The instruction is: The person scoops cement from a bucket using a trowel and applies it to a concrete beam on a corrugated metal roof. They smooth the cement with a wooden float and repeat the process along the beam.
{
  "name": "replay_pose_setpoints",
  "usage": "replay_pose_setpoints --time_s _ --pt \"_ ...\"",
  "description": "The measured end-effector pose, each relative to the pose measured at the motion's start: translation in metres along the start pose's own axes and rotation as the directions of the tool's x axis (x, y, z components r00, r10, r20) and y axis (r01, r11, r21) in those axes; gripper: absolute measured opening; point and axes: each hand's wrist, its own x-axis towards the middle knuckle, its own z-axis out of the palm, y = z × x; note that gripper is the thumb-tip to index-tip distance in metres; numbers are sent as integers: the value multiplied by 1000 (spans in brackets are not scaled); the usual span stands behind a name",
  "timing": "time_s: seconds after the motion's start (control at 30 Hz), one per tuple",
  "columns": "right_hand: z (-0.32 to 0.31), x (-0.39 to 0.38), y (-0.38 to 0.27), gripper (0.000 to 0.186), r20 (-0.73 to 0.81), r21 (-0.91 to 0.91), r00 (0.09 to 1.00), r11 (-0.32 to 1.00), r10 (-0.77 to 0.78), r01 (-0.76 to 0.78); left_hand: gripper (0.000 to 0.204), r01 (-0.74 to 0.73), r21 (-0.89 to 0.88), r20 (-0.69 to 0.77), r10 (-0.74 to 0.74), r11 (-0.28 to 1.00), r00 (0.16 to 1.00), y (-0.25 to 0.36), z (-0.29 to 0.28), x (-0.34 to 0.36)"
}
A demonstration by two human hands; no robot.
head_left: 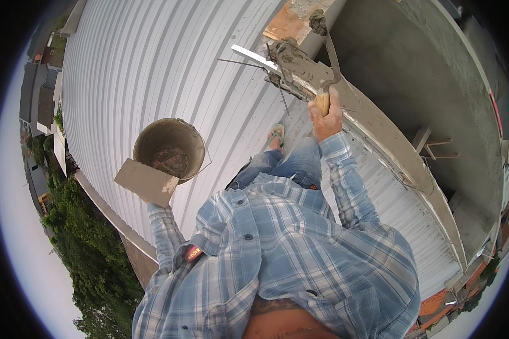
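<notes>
Head view: a mortar-caked trowel (334,62) is reaching over the wall ledge (390,124), beside a heap of mortar (294,59); a sharp tilt could shed lumps onto the corrugated roof (232,101), and the wire (240,62) jutting there might snag it. On the roof, the bucket (152,138) is standing partly behind a rectangular float (147,182); a knock from that could tip it. The right hand (326,116) is clenching the trowel's wooden handle; the left hand is hiding behind the float, its grip impossible to tell.
</notes>
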Motion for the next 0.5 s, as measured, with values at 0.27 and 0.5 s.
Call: replay_pose_setpoints --time_s 0.27,0.5 --pt "60 56 196 64 26 -478 918 812 395 -336 32 120 -1 -146 -119 993 982 -44 -51 -56" --pt "15 11 126 57 107 -356 990 933 91 -48 32 147 -25 -38 -148 989 988 -61 -25 -30"
